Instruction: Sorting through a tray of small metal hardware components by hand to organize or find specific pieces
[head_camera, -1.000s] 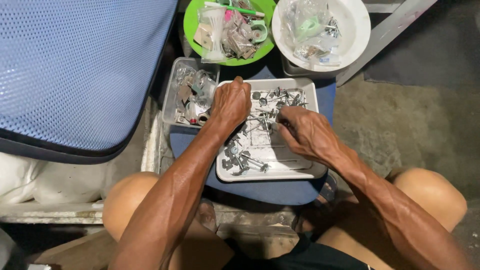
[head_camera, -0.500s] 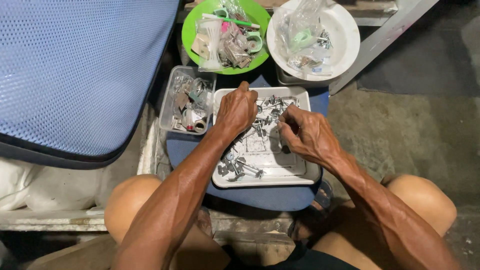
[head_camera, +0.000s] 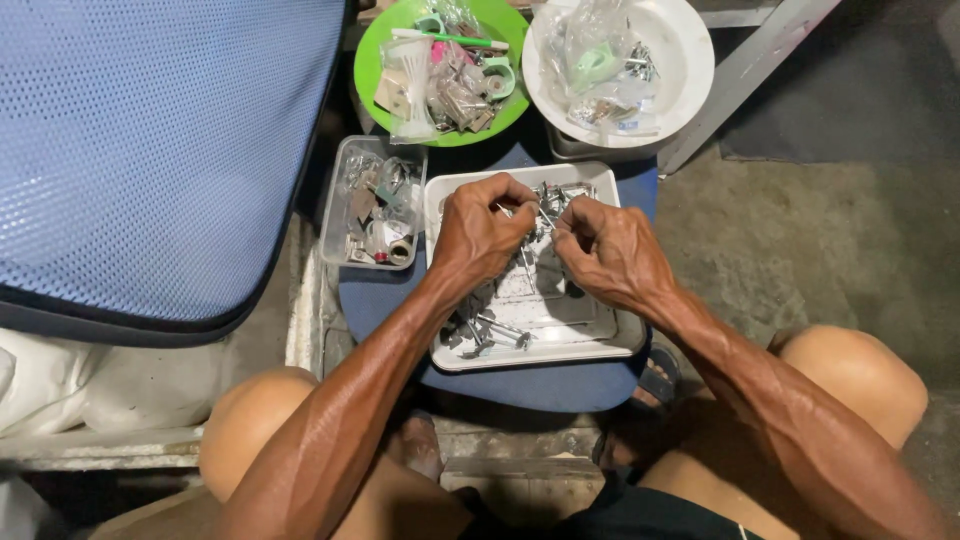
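Far of the hands stand a green bowl (head_camera: 370, 75) and a white bowl (head_camera: 690, 50), both heaped with bagged small parts; a clear plastic box (head_camera: 345, 190) of fittings sits just left of the white tray (head_camera: 600, 345). A blue mesh chair back (head_camera: 150, 150) fills the left. The tray rests on a blue stool seat (head_camera: 530, 385), its near rim just inside the seat's edge; open concrete floor (head_camera: 800, 260) lies to the right. The left hand (head_camera: 480, 230) and right hand (head_camera: 610, 250) meet over the tray's far half, fingertips pinched together on a thin metal screw (head_camera: 545, 218) between them. Loose screws (head_camera: 490, 335) lie near-left in the tray. A second ago the hands were apart, down among the screws.
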